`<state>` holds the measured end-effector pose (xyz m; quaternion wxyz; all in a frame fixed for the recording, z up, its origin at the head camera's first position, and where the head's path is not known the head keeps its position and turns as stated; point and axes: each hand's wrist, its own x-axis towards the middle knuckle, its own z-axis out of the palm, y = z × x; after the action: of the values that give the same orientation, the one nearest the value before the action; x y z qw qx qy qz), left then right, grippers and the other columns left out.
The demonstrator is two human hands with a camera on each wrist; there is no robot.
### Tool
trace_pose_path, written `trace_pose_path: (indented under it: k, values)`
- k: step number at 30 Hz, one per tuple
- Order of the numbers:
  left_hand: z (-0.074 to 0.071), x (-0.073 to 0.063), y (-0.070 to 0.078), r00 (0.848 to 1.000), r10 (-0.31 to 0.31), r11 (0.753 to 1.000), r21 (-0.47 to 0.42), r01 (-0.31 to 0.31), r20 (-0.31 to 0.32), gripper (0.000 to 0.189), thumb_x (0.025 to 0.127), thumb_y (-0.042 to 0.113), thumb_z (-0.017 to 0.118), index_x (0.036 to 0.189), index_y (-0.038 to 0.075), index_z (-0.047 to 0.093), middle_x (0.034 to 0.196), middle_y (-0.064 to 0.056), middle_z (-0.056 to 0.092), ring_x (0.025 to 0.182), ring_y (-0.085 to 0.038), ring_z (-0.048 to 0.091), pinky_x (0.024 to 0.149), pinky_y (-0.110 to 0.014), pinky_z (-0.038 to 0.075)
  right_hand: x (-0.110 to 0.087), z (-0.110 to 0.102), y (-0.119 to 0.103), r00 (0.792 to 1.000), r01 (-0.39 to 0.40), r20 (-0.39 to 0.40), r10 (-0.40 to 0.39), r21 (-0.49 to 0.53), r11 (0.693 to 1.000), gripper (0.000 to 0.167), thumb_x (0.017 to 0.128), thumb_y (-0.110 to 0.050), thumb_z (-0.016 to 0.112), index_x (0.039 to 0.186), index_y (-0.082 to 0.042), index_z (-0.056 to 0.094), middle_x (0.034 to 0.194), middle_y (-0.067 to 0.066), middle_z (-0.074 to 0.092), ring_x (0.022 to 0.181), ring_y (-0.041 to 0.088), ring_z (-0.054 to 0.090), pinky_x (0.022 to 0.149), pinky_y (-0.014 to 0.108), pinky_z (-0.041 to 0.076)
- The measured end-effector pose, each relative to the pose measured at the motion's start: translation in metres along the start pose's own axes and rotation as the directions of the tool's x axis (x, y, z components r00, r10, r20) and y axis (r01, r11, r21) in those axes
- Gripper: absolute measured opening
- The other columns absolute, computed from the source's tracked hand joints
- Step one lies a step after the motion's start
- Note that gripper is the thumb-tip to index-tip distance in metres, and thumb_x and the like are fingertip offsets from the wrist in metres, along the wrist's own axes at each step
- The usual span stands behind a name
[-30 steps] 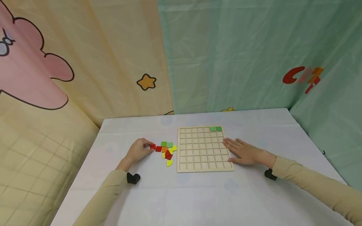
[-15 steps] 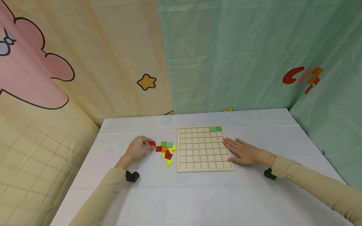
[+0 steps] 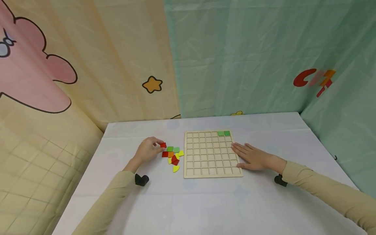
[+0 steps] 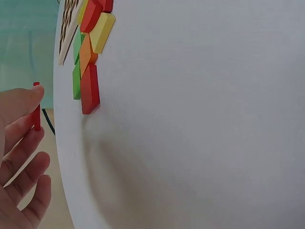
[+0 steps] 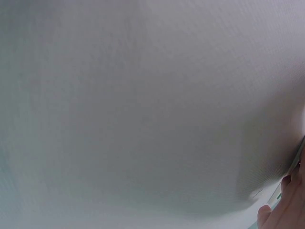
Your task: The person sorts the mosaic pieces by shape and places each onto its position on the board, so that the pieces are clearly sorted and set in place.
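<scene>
My left hand [image 3: 147,150] pinches a thin red square tile [image 3: 163,145] between thumb and fingertips, raised above the table beside a small pile of tiles. In the left wrist view the red tile [image 4: 36,107] shows edge-on, with the other fingers loosely bent below it. Flat on the table, my right hand [image 3: 252,158] has its fingers straight and the fingertips on the right edge of a wooden grid board [image 3: 208,176]. Two green tiles [image 3: 224,133] fill cells at the board's far right corner. Only a few fingers [image 5: 286,205] of that hand show in the right wrist view.
Between the left hand and the board lie several tiles: a red tile [image 3: 165,154], an orange tile [image 3: 171,154], a green tile [image 3: 170,148] and a yellow quarter-round tile [image 3: 176,168]. Fabric curtains [image 3: 249,65] stand behind the white-covered table [image 3: 205,209].
My left hand has lifted the red tile off the table and carried it slightly away from me and to the right. The right hand and board have stayed in place.
</scene>
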<state>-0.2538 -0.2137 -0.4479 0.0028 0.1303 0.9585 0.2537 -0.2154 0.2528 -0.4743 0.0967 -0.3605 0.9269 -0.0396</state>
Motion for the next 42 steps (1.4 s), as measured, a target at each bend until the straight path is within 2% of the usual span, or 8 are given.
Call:
trace_pose_path:
  k: [4,12,17,26,30,42]
  values:
    - [0.003,0.006,0.007,1.000,0.004,1.000,0.000,-0.004,0.007,0.031,0.084,0.028,0.074,0.111,0.012,0.072,0.106,-0.007,0.068,0.095,-0.024,0.056,0.077,-0.033,0.049,0.002,-0.001,-0.001,0.999,-0.024,0.023,0.024,-0.016,1.000,0.081,0.097,-0.060,0.037,0.154,-0.006,0.017,0.161,0.012,0.014,0.148,0.031,0.017,0.116,0.055,0.017]
    - [0.007,0.016,0.025,1.000,0.004,1.000,0.020,-0.004,0.011,0.033,0.083,0.031,0.074,0.112,0.014,0.072,0.107,-0.004,0.068,0.094,-0.022,0.055,0.074,-0.032,0.048,0.000,-0.002,0.000,1.000,0.016,-0.006,-0.016,0.026,1.000,0.079,0.098,-0.054,0.041,0.153,-0.004,0.016,0.160,0.018,0.017,0.148,0.032,0.015,0.112,0.061,0.017]
    - [0.012,0.022,0.034,0.999,0.008,1.000,0.013,-0.008,0.033,0.034,0.083,0.031,0.074,0.112,0.014,0.072,0.108,-0.004,0.068,0.094,-0.022,0.055,0.073,-0.031,0.049,-0.001,-0.001,0.000,1.000,-0.012,0.023,0.013,-0.008,1.000,0.081,0.097,-0.059,0.036,0.154,-0.005,0.015,0.161,0.014,0.014,0.148,0.031,0.015,0.115,0.056,0.017]
    - [0.025,0.035,0.044,0.998,0.033,0.999,0.016,-0.034,0.045,0.034,0.083,0.033,0.074,0.113,0.017,0.072,0.106,-0.001,0.067,0.092,-0.019,0.055,0.070,-0.025,0.047,0.000,-0.005,-0.003,0.996,-0.042,0.076,0.043,-0.011,0.999,0.081,0.098,-0.058,0.036,0.154,-0.005,0.012,0.162,0.013,0.009,0.149,0.031,0.011,0.117,0.055,0.013]
    - [0.028,0.040,0.052,0.998,0.029,1.000,0.009,-0.029,0.051,0.033,0.083,0.033,0.074,0.113,0.018,0.072,0.107,0.000,0.067,0.091,-0.019,0.054,0.072,-0.026,0.047,0.001,-0.006,-0.003,0.997,-0.033,0.069,0.034,-0.008,0.999,0.081,0.098,-0.057,0.037,0.154,-0.003,0.014,0.162,0.014,0.011,0.149,0.032,0.013,0.117,0.057,0.014]
    - [0.042,0.054,0.071,0.990,0.133,0.991,-0.002,-0.133,0.044,0.031,0.084,0.031,0.073,0.112,0.016,0.073,0.109,-0.001,0.069,0.090,-0.018,0.055,0.074,-0.029,0.047,0.000,-0.003,-0.001,0.999,-0.015,0.038,0.015,-0.004,1.000,0.081,0.098,-0.057,0.038,0.153,-0.003,0.016,0.160,0.017,0.014,0.147,0.035,0.016,0.115,0.059,0.017]
